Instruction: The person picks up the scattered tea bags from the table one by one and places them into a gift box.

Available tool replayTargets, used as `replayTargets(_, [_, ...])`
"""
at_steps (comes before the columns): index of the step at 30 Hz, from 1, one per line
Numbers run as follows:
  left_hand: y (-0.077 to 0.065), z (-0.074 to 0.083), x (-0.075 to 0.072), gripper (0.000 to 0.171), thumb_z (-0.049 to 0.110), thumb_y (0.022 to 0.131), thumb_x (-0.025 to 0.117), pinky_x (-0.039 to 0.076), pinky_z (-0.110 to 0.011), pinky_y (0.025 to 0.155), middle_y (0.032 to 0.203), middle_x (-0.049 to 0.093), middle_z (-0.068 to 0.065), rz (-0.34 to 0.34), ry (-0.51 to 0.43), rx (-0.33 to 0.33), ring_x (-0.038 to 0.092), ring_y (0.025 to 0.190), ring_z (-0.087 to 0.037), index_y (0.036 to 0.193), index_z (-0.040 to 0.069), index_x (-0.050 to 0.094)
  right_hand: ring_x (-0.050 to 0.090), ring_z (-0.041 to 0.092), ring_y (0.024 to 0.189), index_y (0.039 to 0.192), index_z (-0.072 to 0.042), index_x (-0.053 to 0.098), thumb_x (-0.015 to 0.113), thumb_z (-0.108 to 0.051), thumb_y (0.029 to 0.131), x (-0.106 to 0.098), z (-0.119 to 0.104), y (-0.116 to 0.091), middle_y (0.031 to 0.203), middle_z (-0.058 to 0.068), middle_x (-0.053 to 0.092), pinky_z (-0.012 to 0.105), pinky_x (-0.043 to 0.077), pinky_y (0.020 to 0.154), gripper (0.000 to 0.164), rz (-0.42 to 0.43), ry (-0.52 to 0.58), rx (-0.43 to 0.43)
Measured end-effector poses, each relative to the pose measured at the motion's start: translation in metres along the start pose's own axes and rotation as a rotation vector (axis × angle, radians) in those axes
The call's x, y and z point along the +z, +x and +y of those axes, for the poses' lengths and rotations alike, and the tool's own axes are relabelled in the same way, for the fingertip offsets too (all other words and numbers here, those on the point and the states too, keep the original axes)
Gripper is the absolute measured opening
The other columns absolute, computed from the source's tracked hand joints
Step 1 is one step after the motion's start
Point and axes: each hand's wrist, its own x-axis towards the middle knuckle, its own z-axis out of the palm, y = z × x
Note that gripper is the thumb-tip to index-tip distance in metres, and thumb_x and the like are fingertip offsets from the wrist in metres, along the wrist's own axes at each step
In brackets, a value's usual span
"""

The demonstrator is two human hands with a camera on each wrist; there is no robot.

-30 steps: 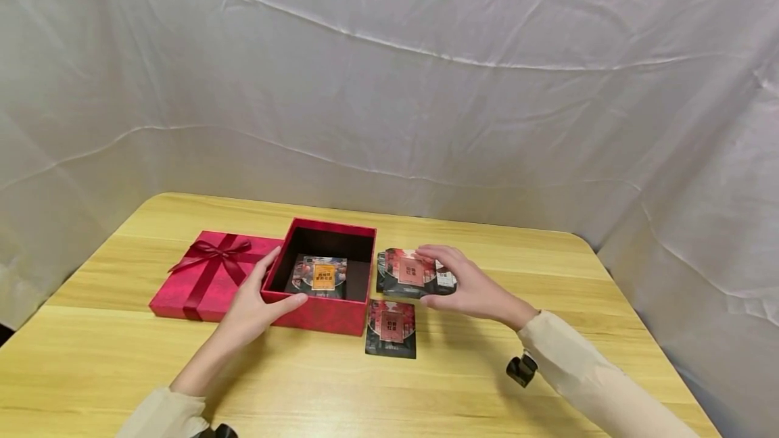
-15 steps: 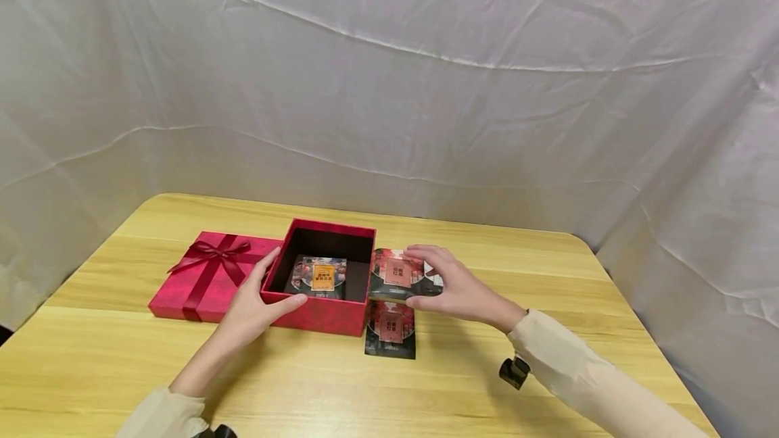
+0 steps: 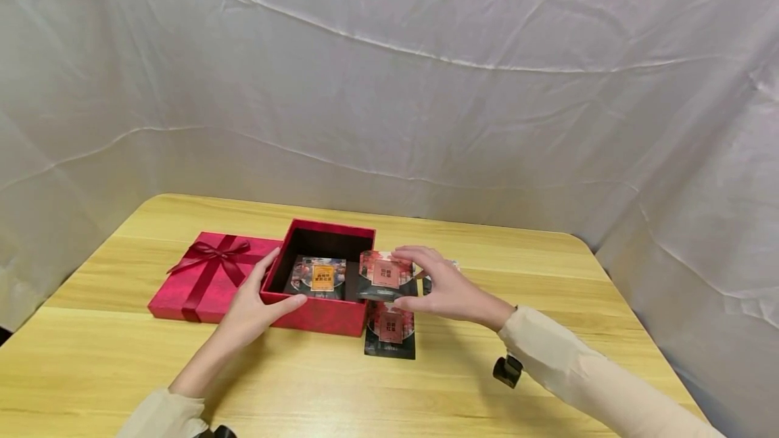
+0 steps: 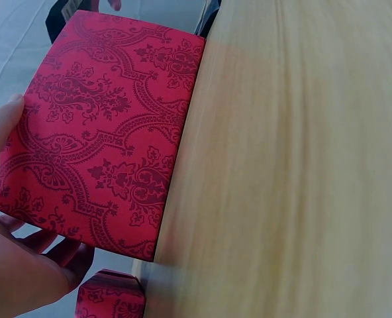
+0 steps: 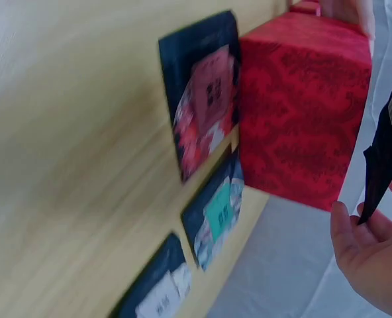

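Note:
A flat black tea sachet with a pink-red label (image 3: 382, 277) is pinched at its right side by my right hand (image 3: 441, 288), raised over the right rim of the open red box (image 3: 328, 317). In the right wrist view the sachet's dark back (image 5: 385, 149) faces the camera, clear of the box. My left hand (image 3: 252, 304) grips the box's front left corner, thumb along the front and fingers on the left side. Inside, toward the front, lies a sachet with an orange label (image 3: 318, 278).
The red lid (image 3: 222, 269) with its dark red bow lies left of the box. A red-label sachet (image 3: 390, 336) lies at the box's front right. Beyond it lie a teal-label sachet (image 5: 219, 211) and a white-label sachet (image 5: 161, 291). Grey cloth (image 3: 402, 86) hangs behind the table.
My right hand has moved left with the red-label sachet, from above the sachets on the table to the box's right rim. My left hand and the box have stayed put.

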Motion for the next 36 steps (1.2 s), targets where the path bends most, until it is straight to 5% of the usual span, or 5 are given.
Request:
replayTargets(5, [-0.001, 0.0, 0.0, 0.094, 0.032, 0.082, 0.077, 0.024, -0.069, 0.103, 0.153, 0.025, -0.022, 0.003, 0.004, -0.001, 0.025, 0.137, -0.043, 0.154, 0.013, 0.02, 0.046, 0.025, 0.122, 0.141, -0.006, 0.046, 0.076, -0.028, 0.081, 0.002, -0.007, 0.003, 0.139, 0.01, 0.048, 0.044, 0.046, 0.093, 0.071, -0.01, 0.065, -0.007])
replayTargets(11, [-0.001, 0.0, -0.001, 0.094, 0.033, 0.082, 0.077, 0.024, -0.068, 0.103, 0.153, 0.025, -0.023, 0.008, 0.011, -0.01, 0.024, 0.137, -0.043, 0.154, 0.013, 0.02, 0.041, 0.025, 0.129, 0.143, -0.011, 0.046, 0.075, -0.033, 0.079, 0.004, -0.019, 0.007, 0.141, 0.006, 0.046, 0.054, 0.039, 0.099, 0.073, -0.013, 0.036, 0.032])
replayTargets(25, [0.0, -0.001, 0.0, 0.094, 0.031, 0.082, 0.077, 0.027, -0.066, 0.103, 0.151, 0.029, -0.02, 0.0, -0.021, 0.002, 0.031, 0.134, -0.04, 0.155, 0.015, 0.019, 0.035, 0.022, 0.133, 0.144, -0.015, 0.044, 0.071, -0.033, 0.084, 0.011, -0.038, 0.025, 0.145, 0.003, 0.041, 0.047, 0.041, 0.099, 0.068, -0.086, -0.02, 0.085])
replayTargets(36, [0.0, 0.001, 0.0, 0.094, 0.036, 0.082, 0.077, 0.023, -0.069, 0.103, 0.155, 0.021, -0.022, -0.002, 0.023, -0.016, 0.02, 0.139, -0.044, 0.155, 0.016, 0.019, 0.04, 0.021, 0.128, 0.144, -0.015, 0.044, 0.07, -0.036, 0.084, 0.014, -0.039, 0.043, 0.143, 0.003, 0.043, 0.043, 0.044, 0.095, 0.069, -0.102, -0.08, 0.091])
